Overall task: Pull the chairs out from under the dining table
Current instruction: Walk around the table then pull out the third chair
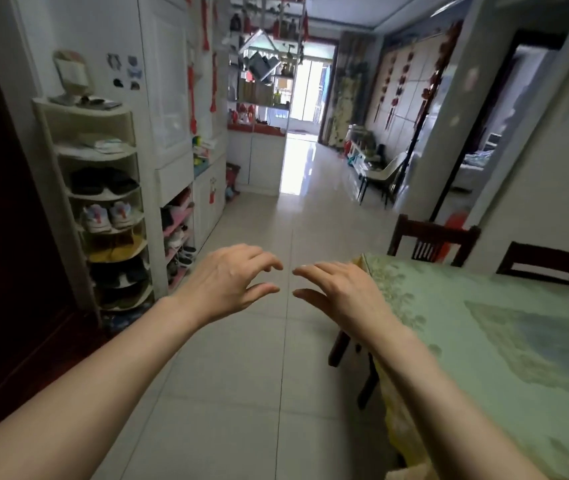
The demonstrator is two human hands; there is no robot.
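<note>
The dining table fills the lower right, covered by a pale green patterned cloth. Two dark wooden chairs stand pushed in at its far side: one backrest at the far corner, another further right against the wall. Dark wooden legs show under the table's near left edge; whether they belong to a chair or the table I cannot tell. My left hand and my right hand hover side by side over the tiled floor, left of the table, fingers spread and curled, holding nothing.
A white corner shoe rack and white cabinets line the left wall beside a dark door. A tiled corridor runs ahead toward a bright doorway. A pale chair stands far right, near a doorway to another room.
</note>
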